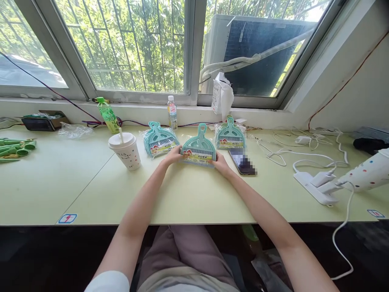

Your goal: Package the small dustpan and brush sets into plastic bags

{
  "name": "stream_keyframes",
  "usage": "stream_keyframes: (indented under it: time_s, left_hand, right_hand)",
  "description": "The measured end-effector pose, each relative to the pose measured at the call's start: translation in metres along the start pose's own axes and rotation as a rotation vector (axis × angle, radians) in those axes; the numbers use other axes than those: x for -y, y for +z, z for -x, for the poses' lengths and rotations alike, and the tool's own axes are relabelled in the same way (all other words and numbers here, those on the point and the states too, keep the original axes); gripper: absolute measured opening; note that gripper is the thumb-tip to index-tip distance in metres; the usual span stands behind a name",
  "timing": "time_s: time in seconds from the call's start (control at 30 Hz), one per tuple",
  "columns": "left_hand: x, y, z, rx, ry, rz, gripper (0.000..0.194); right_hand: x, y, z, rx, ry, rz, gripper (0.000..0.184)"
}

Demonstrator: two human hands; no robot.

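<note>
Between my two hands is a teal mini dustpan and brush set (199, 148) in clear wrapping, its handle pointing away from me and a printed label across its front. My left hand (174, 155) grips its left edge, and my right hand (220, 164) grips its right edge. Another wrapped teal dustpan set (159, 140) lies just beyond my left hand. Behind my right hand is a further wrapped dustpan set (230, 136), close to the window sill. A dark phone (241, 161) lies on the table to the right of my right hand.
A white paper cup (125, 152) with a straw stands left of my left arm. Behind are a green bottle (107, 114), a clear bottle (172, 113) and a tissue pack (223, 95). A power strip (316, 190) with white cables sits right. Green tube-like items (15, 149) lie far left.
</note>
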State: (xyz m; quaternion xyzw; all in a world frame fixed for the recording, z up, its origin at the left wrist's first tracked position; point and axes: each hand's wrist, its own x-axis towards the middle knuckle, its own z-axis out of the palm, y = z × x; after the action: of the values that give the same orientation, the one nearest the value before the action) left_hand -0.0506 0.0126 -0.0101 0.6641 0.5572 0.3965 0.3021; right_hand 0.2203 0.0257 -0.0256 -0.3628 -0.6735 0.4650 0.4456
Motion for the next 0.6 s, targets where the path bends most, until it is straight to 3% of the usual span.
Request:
stream_keyframes:
  time_s: [0.1,0.27,0.37,0.47,0.53,0.6]
  left_hand:
    - [0.013,-0.027,0.004,-0.083,-0.006,-0.113,0.034]
    - [0.034,-0.057,0.014,-0.594,0.072,-0.282,0.031]
    - [0.031,-0.064,0.022,-0.829,0.164,-0.277,0.035]
    - [0.012,-0.063,0.031,-1.066,0.381,-0.306,0.038]
    - [-0.002,-0.058,0.036,-1.117,0.501,-0.433,0.035]
    - [-0.013,-0.050,0.036,-1.028,0.583,-0.597,0.030]
  right_hand:
    - [-0.002,0.008,-0.005,0.015,-0.019,0.002,0.053]
    - [-0.010,0.025,-0.028,0.032,-0.071,0.011,0.048]
    - [-0.013,0.051,-0.051,0.090,-0.087,0.009,0.039]
    - [-0.010,0.090,-0.075,0.135,-0.109,0.138,0.023]
    - [-0.007,0.120,-0.092,0.014,-0.145,0.313,0.023]
    - [-0.005,0.147,-0.108,-0.097,-0.158,0.465,0.028]
